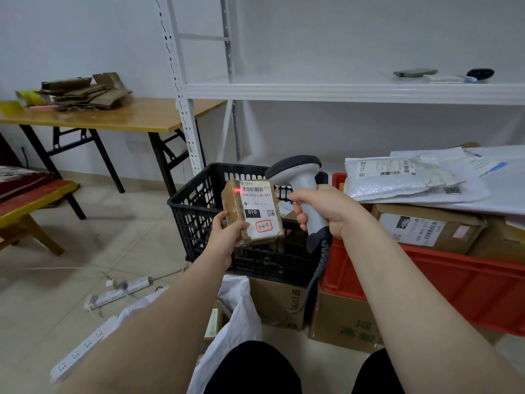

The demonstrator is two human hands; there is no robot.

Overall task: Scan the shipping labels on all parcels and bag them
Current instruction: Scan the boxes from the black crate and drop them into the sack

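Black crate (196,211), red bin (454,282).

Single view: head-worn wide-angle camera, facing forward and tilted down, apparently from seated height, judging by the dark-clad knees (252,368) at the bottom edge. Near field, frame centre: left hand (224,237) holding small brown taped parcel (255,211), right hand (326,209) gripping grey handheld barcode scanner (295,169), forearms entering from the lower edge. Middle field: black slatted plastic crate (193,200), red plastic bin (454,280). Far field: white metal shelving rack (341,92), wooden folding table (136,115), lines bowed by the lens.
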